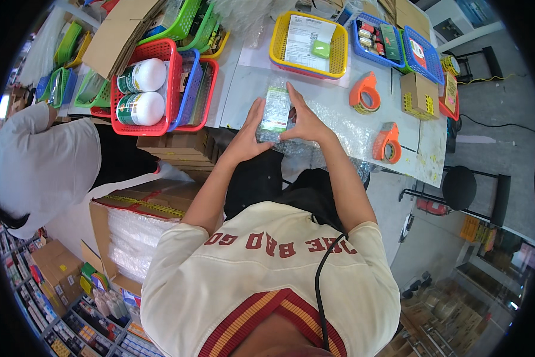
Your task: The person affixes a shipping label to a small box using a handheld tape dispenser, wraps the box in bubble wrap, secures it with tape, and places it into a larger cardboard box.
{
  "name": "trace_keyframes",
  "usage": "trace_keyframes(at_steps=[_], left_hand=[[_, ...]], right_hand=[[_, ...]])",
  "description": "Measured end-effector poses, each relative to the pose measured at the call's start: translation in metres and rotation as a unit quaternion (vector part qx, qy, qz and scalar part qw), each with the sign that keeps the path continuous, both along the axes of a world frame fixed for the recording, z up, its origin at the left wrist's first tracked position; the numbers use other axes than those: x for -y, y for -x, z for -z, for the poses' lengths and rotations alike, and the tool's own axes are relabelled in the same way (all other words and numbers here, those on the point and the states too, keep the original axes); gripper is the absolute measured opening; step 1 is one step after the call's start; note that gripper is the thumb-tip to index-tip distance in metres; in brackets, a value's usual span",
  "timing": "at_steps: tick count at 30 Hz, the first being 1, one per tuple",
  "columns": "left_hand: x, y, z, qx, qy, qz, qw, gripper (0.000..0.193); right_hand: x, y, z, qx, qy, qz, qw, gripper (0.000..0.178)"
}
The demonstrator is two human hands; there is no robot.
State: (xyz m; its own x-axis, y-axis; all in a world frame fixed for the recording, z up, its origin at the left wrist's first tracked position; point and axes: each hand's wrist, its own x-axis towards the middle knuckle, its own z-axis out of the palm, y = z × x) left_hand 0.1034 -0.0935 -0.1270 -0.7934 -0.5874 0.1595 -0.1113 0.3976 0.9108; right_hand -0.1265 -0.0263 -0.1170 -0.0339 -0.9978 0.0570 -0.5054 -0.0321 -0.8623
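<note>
Above the table's front edge, a small box [276, 107] with a white and green label is wrapped in clear bubble wrap. My left hand [248, 138] grips its left side, thumb toward the lower end. On the opposite side, my right hand [309, 124] presses against the wrapped box with fingers and thumb. A loose sheet of bubble wrap [339, 128] spreads over the table to the right of my hands. Beyond them stands a yellow basket [273, 44] holding a printed paper [303, 44] and a small green packet [321, 49].
Two orange tape dispensers [362, 92] [388, 144] lie on the right. A red basket [175, 71] with white bottles [141, 92] stands left. Below it, a large carton [101, 232] holds clear plastic packing. Another person [44, 160] bends at far left. Blue baskets [358, 38] stand far right.
</note>
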Motion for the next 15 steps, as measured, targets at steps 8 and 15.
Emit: trace_keyframes(at_steps=[8,15], left_hand=[[0.009,-0.003,-0.005,-0.029,0.025,-0.012,0.999,0.103],[0.029,-0.015,0.008,-0.014,-0.078,0.003,0.997,0.104]], right_hand=[[-0.004,-0.022,-0.027,0.044,-0.035,0.053,0.997,0.136],[-0.002,-0.053,-0.005,0.007,0.003,0.112,0.994,0.143]])
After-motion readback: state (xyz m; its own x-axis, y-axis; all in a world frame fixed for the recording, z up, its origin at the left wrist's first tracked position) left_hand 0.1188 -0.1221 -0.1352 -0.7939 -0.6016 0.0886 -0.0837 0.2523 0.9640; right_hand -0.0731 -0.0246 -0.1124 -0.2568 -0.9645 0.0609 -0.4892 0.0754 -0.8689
